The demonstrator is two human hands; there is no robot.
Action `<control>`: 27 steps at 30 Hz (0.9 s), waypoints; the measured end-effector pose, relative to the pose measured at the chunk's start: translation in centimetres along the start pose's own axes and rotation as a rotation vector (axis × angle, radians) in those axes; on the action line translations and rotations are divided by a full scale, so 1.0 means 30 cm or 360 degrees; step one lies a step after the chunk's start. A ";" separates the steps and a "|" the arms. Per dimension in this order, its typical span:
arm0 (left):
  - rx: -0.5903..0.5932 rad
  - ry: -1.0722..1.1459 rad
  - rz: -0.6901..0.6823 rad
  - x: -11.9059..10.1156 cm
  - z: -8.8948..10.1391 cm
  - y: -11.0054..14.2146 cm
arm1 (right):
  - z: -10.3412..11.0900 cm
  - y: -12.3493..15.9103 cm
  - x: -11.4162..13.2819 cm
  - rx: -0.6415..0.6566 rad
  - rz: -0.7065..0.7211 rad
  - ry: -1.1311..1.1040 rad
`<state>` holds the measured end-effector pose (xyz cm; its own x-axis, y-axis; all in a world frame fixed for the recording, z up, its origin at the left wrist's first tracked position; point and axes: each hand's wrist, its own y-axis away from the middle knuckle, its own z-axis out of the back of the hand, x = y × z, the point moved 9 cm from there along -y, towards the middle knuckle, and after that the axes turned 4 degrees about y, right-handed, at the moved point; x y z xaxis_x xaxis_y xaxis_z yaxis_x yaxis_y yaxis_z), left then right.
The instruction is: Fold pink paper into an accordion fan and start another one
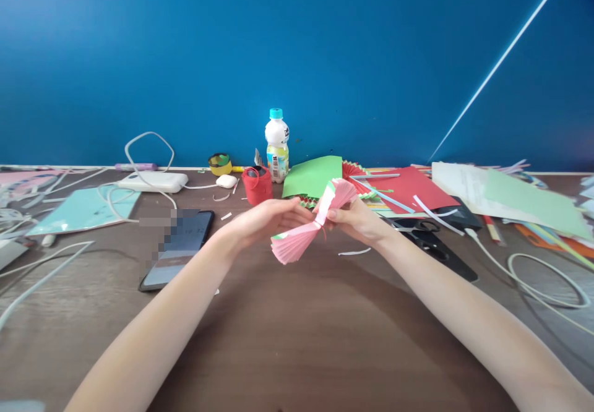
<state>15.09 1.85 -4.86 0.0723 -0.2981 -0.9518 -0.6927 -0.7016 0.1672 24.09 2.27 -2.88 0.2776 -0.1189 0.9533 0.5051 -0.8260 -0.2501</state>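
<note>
A pink pleated paper fan (297, 243), pinched at its middle so both ends spread like a bow, is held above the table. White and green edging shows along its upper side, and a thin red string is at its waist. My right hand (359, 219) grips it at the middle between thumb and fingers. On the other side, my left hand (273, 219) has its fingers stretched out together, just behind the fan; whether the fingertips touch the paper I cannot tell.
Along the blue wall stand a drink bottle (277, 146) and a red thread spool (257, 186). Green paper (310, 177), red paper (417, 186) and scissors (429, 245) lie behind and right. A phone (185, 245), a white power strip (155, 181) and cables lie left.
</note>
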 end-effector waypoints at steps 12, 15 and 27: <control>0.0173 0.0275 -0.0032 0.039 -0.124 -0.010 | -0.023 0.004 0.015 0.0135 0.0057 -0.0077; 0.0206 0.0279 0.0003 0.045 -0.135 -0.007 | -0.021 0.004 0.027 0.0117 0.0120 -0.0076; 0.0179 -0.0090 -0.0019 0.014 -0.140 0.012 | -0.032 0.004 0.023 0.0148 0.0154 -0.0019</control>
<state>17.89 -1.24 -4.11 0.0424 -0.2511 -0.9670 -0.7682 -0.6270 0.1291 23.56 1.55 -2.08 0.3379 -0.1883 0.9221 0.5489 -0.7565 -0.3556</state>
